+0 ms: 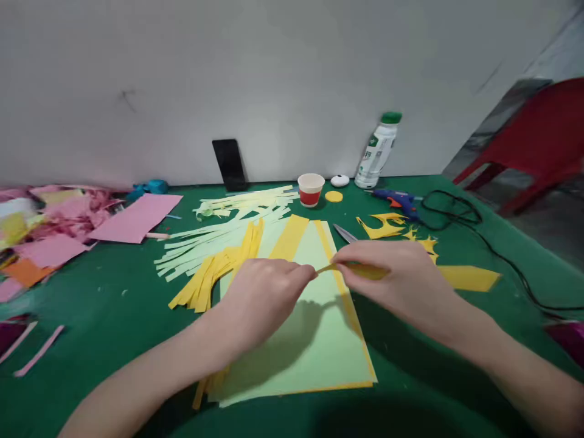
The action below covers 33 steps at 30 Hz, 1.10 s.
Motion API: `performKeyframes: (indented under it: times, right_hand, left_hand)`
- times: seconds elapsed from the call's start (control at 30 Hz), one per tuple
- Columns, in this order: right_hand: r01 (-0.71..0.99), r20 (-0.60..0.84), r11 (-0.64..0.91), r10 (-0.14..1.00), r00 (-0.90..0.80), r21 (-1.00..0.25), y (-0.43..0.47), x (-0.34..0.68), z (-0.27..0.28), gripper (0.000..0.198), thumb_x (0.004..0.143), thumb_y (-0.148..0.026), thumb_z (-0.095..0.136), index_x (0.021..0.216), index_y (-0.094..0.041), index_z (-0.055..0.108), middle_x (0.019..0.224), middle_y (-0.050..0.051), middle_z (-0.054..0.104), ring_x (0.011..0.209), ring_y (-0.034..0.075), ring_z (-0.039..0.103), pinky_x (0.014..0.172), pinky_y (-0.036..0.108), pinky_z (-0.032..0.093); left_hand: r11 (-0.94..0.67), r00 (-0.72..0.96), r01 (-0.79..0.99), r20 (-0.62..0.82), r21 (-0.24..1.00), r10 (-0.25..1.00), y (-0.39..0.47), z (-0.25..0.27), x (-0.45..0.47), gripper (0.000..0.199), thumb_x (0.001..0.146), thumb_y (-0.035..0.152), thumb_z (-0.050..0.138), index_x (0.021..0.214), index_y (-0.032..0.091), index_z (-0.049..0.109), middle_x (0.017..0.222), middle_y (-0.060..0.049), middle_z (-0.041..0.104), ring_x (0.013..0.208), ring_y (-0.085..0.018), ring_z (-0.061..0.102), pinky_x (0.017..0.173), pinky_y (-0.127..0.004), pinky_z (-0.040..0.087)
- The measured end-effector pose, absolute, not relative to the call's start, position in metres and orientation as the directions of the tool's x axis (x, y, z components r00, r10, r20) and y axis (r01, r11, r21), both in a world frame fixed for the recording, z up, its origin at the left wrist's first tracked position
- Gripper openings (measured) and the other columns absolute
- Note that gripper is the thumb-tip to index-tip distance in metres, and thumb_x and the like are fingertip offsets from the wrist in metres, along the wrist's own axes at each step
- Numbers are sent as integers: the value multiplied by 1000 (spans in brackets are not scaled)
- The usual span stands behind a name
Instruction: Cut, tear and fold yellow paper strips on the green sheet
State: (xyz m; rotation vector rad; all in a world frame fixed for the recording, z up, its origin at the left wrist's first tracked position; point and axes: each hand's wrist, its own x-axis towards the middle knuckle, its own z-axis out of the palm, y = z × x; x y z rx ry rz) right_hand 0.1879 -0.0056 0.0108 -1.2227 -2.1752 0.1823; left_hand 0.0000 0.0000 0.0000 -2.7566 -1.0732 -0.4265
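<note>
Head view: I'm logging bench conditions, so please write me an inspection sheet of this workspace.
Surface: green tabletop, bearing cut paper.
Work items: yellow strip, pale green sheet, fringed yellow paper.
Clutter: pink paper at left; cup, bottle and leaning phone toward the back.
Hands: left hand and right hand both pinch the yellow strip, above the sheet.
Cables: black cord, loosely looped near the blue glue gun, running out of view at right.
Surroundings: pale wall behind; red chair beyond the table at right.

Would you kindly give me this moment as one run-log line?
left hand: pinching yellow strip | right hand: pinching same strip | beneath strip: pale green sheet | beyond: red-and-white cup
</note>
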Motion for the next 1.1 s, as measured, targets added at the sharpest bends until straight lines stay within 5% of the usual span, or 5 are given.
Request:
performKeyframes:
  times: [0.57,1.1]
  right_hand:
    - [871,606,413,774,-182,-266,35,243,19,16,72,-25,54,64,-17,66,67,2,70,59,16,63,55,25,45]
    - [958,567,207,821,-61,-197,49,270,22,19,70,-25,49,66,-17,66,60,3,66,47,11,49,50,24,34]
  left_hand:
    - [-620,573,784,397,-12,717,3,22,-23,24,82,14,40,72,16,62,52,-1,56,51,-12,52,47,-22,31]
    - [-594,547,804,398,-5,737,1,29,-22,27,83,17,40,69,16,64,49,-1,57,49,-13,54,46,-21,34]
